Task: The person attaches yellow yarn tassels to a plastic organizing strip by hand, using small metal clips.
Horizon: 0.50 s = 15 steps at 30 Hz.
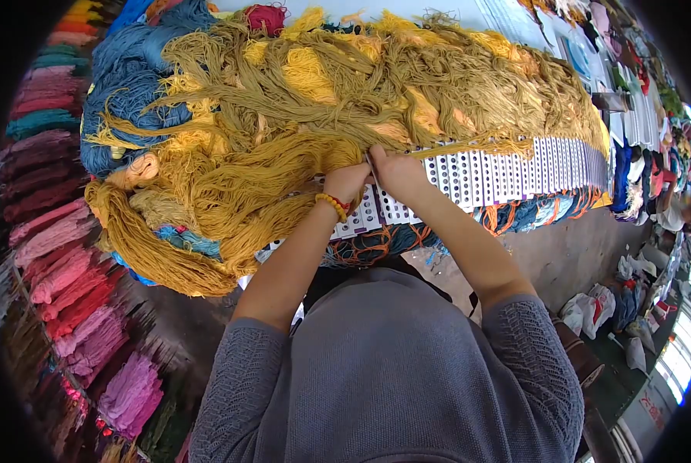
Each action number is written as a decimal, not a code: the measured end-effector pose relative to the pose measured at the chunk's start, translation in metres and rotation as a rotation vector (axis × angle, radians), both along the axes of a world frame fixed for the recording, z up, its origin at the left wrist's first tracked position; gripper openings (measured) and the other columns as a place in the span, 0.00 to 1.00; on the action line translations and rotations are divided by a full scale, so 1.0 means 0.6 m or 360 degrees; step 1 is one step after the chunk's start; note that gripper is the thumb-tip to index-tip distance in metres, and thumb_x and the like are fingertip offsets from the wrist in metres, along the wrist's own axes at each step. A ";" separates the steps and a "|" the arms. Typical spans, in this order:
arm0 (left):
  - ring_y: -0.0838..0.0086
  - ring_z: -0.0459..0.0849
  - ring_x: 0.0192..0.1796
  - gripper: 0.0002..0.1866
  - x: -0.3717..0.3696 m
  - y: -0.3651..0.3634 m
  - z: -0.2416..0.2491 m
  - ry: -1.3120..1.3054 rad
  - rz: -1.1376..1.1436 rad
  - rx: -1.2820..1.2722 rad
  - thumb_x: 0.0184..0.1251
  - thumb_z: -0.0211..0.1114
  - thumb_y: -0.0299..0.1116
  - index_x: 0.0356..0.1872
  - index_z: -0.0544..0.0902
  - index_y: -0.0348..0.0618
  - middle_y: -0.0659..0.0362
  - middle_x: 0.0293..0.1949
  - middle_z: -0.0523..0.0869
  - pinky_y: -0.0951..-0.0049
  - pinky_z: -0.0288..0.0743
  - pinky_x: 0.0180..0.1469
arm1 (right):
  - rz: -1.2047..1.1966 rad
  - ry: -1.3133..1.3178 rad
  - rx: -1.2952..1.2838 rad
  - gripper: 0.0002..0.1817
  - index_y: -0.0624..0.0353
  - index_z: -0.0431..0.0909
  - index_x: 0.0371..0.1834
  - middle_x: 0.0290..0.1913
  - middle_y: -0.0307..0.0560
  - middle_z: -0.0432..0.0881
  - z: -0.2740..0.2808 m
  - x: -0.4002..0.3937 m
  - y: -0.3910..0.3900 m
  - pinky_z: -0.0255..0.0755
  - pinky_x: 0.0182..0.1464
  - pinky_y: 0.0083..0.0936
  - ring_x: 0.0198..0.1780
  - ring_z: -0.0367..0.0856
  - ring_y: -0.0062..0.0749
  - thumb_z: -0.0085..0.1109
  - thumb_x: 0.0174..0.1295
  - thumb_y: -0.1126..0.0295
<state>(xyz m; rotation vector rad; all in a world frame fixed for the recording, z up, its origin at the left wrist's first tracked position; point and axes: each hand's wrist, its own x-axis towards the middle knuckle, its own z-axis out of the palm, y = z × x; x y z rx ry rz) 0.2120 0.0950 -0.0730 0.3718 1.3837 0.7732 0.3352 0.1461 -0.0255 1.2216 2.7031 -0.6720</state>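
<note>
At the left, the long mustard-yellow bundle of loose yarn (260, 181) lies in heavy folds over the near edge of the heap, and its inner end reaches the hands. To work well here, I think the strands should be kept together and free from twisting, with only a light pull, so that they do not catch in the row of white cards with dark round holes (469, 176). It would also be wise to steady the nearest card while fingers work beside it. The left hand (347, 182), with a yellow beaded bracelet (334, 204) at its wrist, has its fingers curled, close against the yarn's end. The right hand (402, 177) is just beside it, back upward, fingers bent inward at the cards' upper edge. Whether either hand pinches yarn or a card, I cannot tell; both forearms reach forward, converging.
</note>
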 end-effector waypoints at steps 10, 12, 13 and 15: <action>0.74 0.78 0.27 0.08 0.008 0.001 -0.011 0.0100 0.0152 0.0414 0.57 0.53 0.29 0.31 0.76 0.35 0.58 0.28 0.79 0.74 0.71 0.29 | -0.0038 0.0043 0.0026 0.15 0.60 0.64 0.31 0.25 0.54 0.78 0.002 -0.004 0.002 0.72 0.26 0.36 0.27 0.79 0.46 0.53 0.53 0.60; 0.74 0.77 0.28 0.08 0.006 0.000 -0.012 0.0224 -0.0007 0.0438 0.60 0.53 0.31 0.34 0.76 0.37 0.58 0.31 0.79 0.75 0.71 0.29 | -0.0148 0.0011 -0.0091 0.15 0.61 0.65 0.32 0.26 0.55 0.78 -0.009 -0.004 0.007 0.72 0.27 0.37 0.27 0.78 0.49 0.53 0.53 0.60; 0.74 0.77 0.27 0.09 0.007 0.002 -0.004 0.0273 -0.0064 0.0346 0.59 0.53 0.32 0.32 0.76 0.36 0.57 0.29 0.79 0.75 0.71 0.30 | -0.0302 0.0154 -0.0237 0.14 0.61 0.65 0.33 0.28 0.56 0.78 -0.020 0.000 0.008 0.72 0.29 0.38 0.29 0.78 0.50 0.53 0.53 0.61; 0.73 0.77 0.25 0.11 0.001 0.010 0.038 0.0519 -0.0297 0.0152 0.58 0.53 0.34 0.28 0.76 0.36 0.57 0.23 0.79 0.75 0.71 0.29 | -0.0454 0.0299 -0.0378 0.14 0.61 0.66 0.34 0.31 0.57 0.78 -0.015 0.002 0.008 0.72 0.32 0.40 0.31 0.77 0.52 0.52 0.53 0.62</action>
